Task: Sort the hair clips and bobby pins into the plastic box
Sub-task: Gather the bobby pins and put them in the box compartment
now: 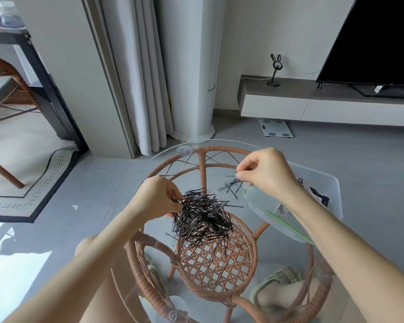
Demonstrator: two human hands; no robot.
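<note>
pin pile (202,217): black bobby pins heaped mid table, on the glass; long axis runs far-left to near-right, most pins lie along that diagonal; a few strays at the near end point twd the person.
L hand (156,198): at the pile's far-left edge, fingers curled in and gripping some pins; one pin's loop end sticks up by the fingers.
R hand (266,173): raised over the table's far right, thumb + forefinger pinched together on the top of a small bunch (231,188); its pins fan down and left.
plastic box (334,183): translucent, right edge of table, under the R forearm; dark + pink clips (320,197) inside.
lid (261,203): green-edged, tilted, beside the box.
table (219,141): round glass top on a rattan frame.
</note>
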